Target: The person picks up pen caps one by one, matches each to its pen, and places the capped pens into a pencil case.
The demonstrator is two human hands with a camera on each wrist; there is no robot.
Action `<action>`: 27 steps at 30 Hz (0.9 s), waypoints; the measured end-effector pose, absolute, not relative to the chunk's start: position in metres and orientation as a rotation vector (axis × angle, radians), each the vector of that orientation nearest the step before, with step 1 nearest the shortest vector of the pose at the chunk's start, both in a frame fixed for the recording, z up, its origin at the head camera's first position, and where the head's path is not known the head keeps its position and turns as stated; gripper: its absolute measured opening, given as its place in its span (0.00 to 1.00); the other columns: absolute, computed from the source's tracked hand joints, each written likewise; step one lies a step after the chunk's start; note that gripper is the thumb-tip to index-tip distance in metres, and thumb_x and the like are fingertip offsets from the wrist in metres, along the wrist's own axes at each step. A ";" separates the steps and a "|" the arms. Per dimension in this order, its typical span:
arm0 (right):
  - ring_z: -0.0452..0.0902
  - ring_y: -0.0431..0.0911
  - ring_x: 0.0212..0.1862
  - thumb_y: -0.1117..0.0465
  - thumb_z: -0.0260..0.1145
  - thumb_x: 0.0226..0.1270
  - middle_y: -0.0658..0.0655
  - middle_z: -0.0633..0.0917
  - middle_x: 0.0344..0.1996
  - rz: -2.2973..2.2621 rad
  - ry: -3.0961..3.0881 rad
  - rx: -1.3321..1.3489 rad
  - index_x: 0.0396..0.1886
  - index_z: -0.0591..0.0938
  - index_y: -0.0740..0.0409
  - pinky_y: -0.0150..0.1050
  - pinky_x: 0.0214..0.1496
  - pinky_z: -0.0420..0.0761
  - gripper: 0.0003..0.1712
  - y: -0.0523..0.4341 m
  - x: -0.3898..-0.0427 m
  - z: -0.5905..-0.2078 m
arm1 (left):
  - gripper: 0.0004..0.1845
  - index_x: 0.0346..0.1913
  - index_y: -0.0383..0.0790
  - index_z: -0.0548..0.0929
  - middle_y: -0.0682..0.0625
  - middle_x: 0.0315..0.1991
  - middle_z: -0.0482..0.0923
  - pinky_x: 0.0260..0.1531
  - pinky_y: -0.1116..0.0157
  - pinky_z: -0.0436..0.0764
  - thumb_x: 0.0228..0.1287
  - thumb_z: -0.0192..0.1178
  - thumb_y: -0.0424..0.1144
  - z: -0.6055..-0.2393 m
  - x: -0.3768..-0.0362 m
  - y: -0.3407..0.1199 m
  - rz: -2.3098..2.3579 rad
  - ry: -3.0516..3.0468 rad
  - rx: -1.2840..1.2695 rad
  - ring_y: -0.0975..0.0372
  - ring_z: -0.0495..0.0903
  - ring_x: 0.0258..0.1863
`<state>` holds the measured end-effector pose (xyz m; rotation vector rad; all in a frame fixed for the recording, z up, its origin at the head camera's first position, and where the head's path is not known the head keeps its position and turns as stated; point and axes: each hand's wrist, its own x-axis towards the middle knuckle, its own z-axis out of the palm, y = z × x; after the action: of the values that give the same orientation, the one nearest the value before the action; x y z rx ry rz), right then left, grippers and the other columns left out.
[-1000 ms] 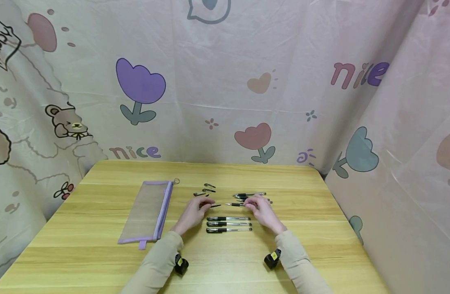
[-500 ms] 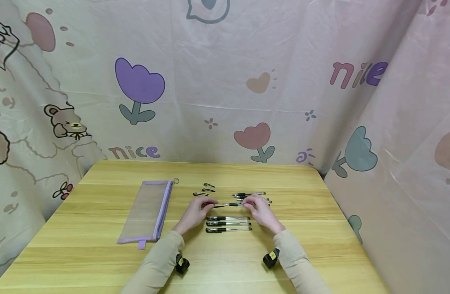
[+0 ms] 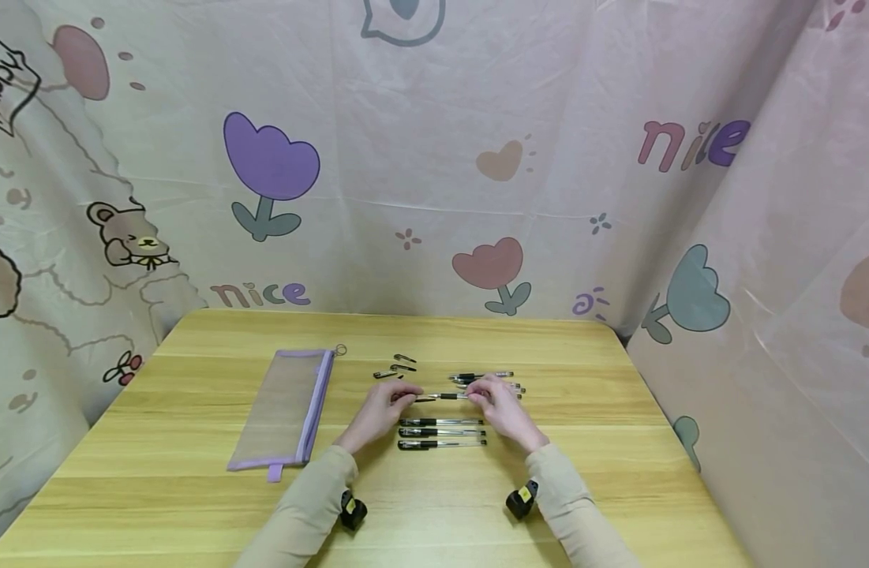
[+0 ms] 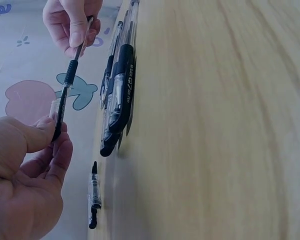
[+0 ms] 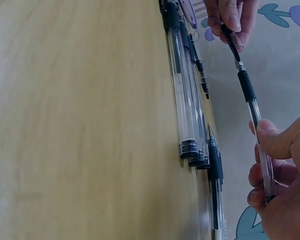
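Note:
My left hand [image 3: 381,407] pinches a black pen cap [image 4: 60,114] between thumb and fingers. A clear-barrelled gel pen [image 5: 248,92] with a black grip is held in my right hand [image 3: 501,404], its tip pointing left at the cap. In the right wrist view the tip is right at the cap's mouth. Below the hands, capped pens [image 3: 441,433] lie in a parallel row on the table. Loose caps [image 3: 403,368] lie beyond my left hand. Uncapped pens [image 3: 482,377] lie behind my right hand, which partly hides them.
A mesh zip pouch [image 3: 281,410] with purple edging lies flat on the wooden table [image 3: 192,505], left of my left hand. A printed curtain [image 3: 406,158] hangs behind the table and along its sides. Each forearm wears a small black camera [image 3: 522,500].
The pen in my right hand has moved left toward the cap, and the gap between tip and cap has closed. My left hand has moved slightly right with the cap.

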<state>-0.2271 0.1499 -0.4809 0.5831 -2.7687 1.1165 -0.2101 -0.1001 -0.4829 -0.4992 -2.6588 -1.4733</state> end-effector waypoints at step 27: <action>0.78 0.45 0.45 0.68 0.66 0.67 0.52 0.84 0.40 1.133 -2.770 0.559 0.40 0.87 0.57 0.47 0.53 0.80 0.07 0.148 -0.226 -0.479 | 0.11 0.49 0.34 0.87 0.42 0.49 0.86 0.55 0.51 0.82 0.69 0.59 0.28 -0.482 -0.209 -0.099 -1.446 -2.653 -0.465 0.49 0.83 0.51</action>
<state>-0.2261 0.1476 -0.4791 0.5590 -2.7696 1.1329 -0.2094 -0.0989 -0.4820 -0.4651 -2.6528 -1.4463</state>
